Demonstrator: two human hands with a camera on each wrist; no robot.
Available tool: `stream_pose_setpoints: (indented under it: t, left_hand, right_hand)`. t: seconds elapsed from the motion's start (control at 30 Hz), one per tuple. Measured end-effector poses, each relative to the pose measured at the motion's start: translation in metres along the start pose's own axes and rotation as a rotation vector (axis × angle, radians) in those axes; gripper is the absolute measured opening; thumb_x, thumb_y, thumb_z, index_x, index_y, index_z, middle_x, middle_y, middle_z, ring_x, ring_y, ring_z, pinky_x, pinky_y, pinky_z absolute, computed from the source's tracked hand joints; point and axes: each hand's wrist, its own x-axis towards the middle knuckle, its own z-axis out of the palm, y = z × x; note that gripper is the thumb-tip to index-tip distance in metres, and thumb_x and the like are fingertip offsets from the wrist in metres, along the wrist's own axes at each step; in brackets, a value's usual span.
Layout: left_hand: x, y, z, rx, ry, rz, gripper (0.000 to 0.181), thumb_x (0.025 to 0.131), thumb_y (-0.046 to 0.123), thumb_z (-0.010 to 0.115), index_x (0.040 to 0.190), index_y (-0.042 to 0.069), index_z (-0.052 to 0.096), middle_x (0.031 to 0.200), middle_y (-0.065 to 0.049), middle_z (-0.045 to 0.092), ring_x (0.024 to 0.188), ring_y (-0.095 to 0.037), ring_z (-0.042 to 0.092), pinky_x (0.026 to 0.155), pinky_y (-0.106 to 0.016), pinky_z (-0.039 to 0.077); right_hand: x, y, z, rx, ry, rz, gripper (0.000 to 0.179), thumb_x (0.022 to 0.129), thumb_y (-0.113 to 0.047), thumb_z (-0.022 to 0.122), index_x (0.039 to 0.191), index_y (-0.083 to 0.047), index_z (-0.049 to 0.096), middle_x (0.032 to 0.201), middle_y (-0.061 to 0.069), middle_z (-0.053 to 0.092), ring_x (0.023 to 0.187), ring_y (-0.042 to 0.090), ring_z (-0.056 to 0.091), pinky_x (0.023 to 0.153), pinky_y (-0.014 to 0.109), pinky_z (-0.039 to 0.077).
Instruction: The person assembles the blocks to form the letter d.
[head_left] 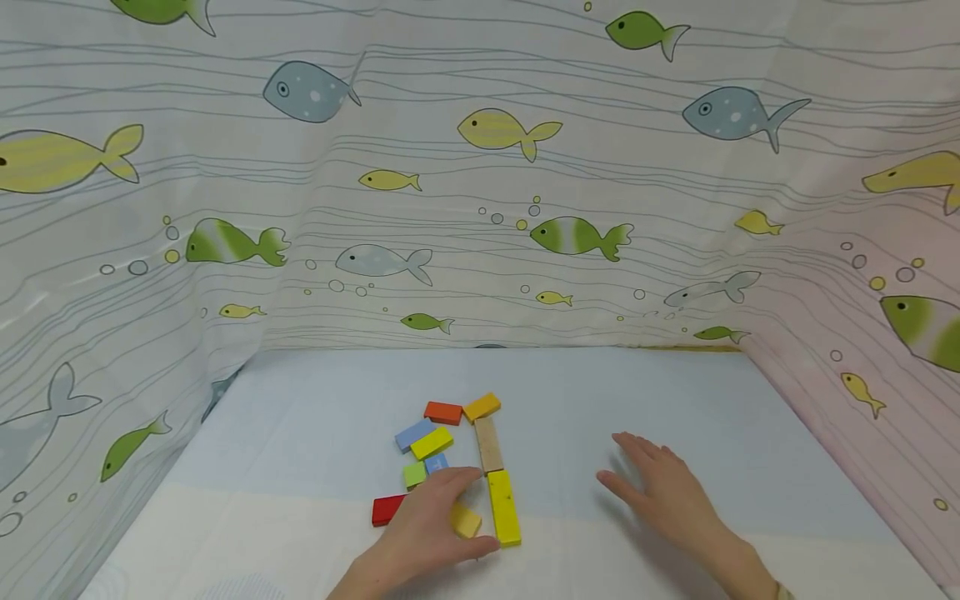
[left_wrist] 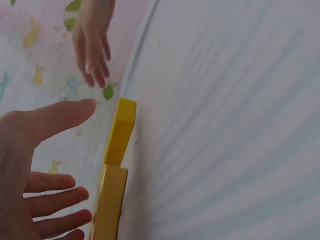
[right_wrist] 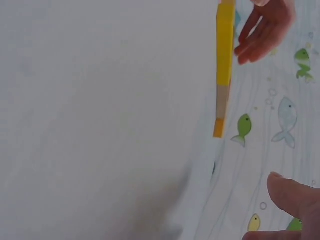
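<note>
Empty, loosely spread grips: head view, our left hand [head_left: 423, 529] partly hides pale yellow block [head_left: 466, 522], our right hand [head_left: 671, 493] well apart. Left wrist view: our left hand beside bright yellow block [left_wrist: 120, 132]. Right wrist view: bright yellow block in line with wooden block [right_wrist: 222, 101].

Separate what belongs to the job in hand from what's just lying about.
Apparently the job:
long yellow block
tan block
other coloured blocks
left hand, beside them
right hand, apart from them

Just there:
pale tabletop
fish-print cloth backdrop
</note>
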Motion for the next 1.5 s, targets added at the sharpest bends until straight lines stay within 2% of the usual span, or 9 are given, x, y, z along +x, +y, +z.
stream_pose_setpoints:
  t: [0.17,0.4,0.53,0.77,0.93,1.2,1.4,1.5]
  left_hand:
    - [0.005,0.002,0.007,0.028,0.001,0.026,0.079,0.074,0.062,0.078,0.139,0.021,0.058,0.137,0.003,0.059,0.125,-0.023,0.053,0.101,-0.052,0.051]
    - [0.009,-0.001,0.013,0.108,0.029,0.068,0.080,0.073,0.064,0.079,0.137,0.020,0.059,0.137,0.004,0.059,0.124,-0.022,0.054,0.103,-0.049,0.051]
    - [0.011,-0.003,0.014,0.123,0.048,0.095,0.080,0.072,0.063,0.080,0.135,0.019,0.060,0.136,0.003,0.059,0.123,-0.023,0.054,0.103,-0.049,0.050]
    - [0.014,-0.007,0.018,0.083,0.049,0.080,0.079,0.072,0.065,0.079,0.134,0.020,0.060,0.135,0.007,0.056,0.121,-0.019,0.053,0.103,-0.048,0.050]
    - [0.015,-0.011,0.021,0.070,0.065,0.091,0.080,0.071,0.064,0.080,0.135,0.020,0.059,0.133,0.007,0.055,0.120,-0.018,0.052,0.103,-0.048,0.050]
    - [0.014,-0.016,0.018,0.008,0.007,0.081,0.081,0.070,0.064,0.081,0.137,0.026,0.056,0.135,0.009,0.052,0.122,-0.020,0.050,0.103,-0.052,0.048]
    - [0.012,-0.017,0.017,-0.071,-0.038,0.054,0.080,0.070,0.059,0.083,0.139,0.028,0.054,0.144,0.008,0.050,0.130,-0.024,0.045,0.107,-0.059,0.043]
    - [0.011,-0.017,0.018,-0.084,-0.043,0.063,0.080,0.071,0.059,0.083,0.139,0.029,0.054,0.145,0.009,0.050,0.133,-0.024,0.044,0.109,-0.060,0.041]
  right_hand:
    - [0.007,-0.008,0.004,0.044,-0.023,0.025,0.064,0.094,-0.058,0.060,0.138,-0.011,0.058,0.138,0.010,0.061,0.126,0.038,0.056,0.101,0.061,0.044]
    - [0.015,-0.015,0.011,0.075,-0.042,0.029,0.059,0.095,-0.052,0.062,0.135,-0.009,0.060,0.136,0.011,0.063,0.126,0.038,0.057,0.103,0.059,0.045]
    - [0.020,-0.016,0.018,0.119,-0.064,0.029,0.058,0.093,-0.050,0.065,0.136,-0.010,0.060,0.137,0.010,0.062,0.129,0.035,0.056,0.106,0.056,0.045]
    - [0.029,-0.021,0.028,0.197,-0.126,0.029,0.055,0.090,-0.042,0.072,0.135,-0.013,0.061,0.137,0.006,0.062,0.131,0.031,0.055,0.108,0.053,0.045]
    - [0.035,-0.029,0.030,0.250,-0.155,0.033,0.054,0.089,-0.039,0.074,0.135,-0.013,0.062,0.136,0.006,0.063,0.129,0.031,0.056,0.108,0.055,0.044]
    - [0.044,-0.035,0.039,0.298,-0.202,-0.047,0.055,0.090,-0.034,0.074,0.137,-0.010,0.060,0.139,0.006,0.062,0.131,0.031,0.055,0.108,0.055,0.044]
    - [0.051,-0.037,0.046,0.309,-0.206,-0.061,0.056,0.089,-0.033,0.075,0.137,-0.010,0.059,0.139,0.004,0.062,0.132,0.029,0.054,0.109,0.053,0.044]
    - [0.055,-0.036,0.049,0.323,-0.210,-0.081,0.056,0.088,-0.032,0.076,0.137,-0.010,0.060,0.138,0.003,0.062,0.131,0.028,0.055,0.109,0.053,0.044]
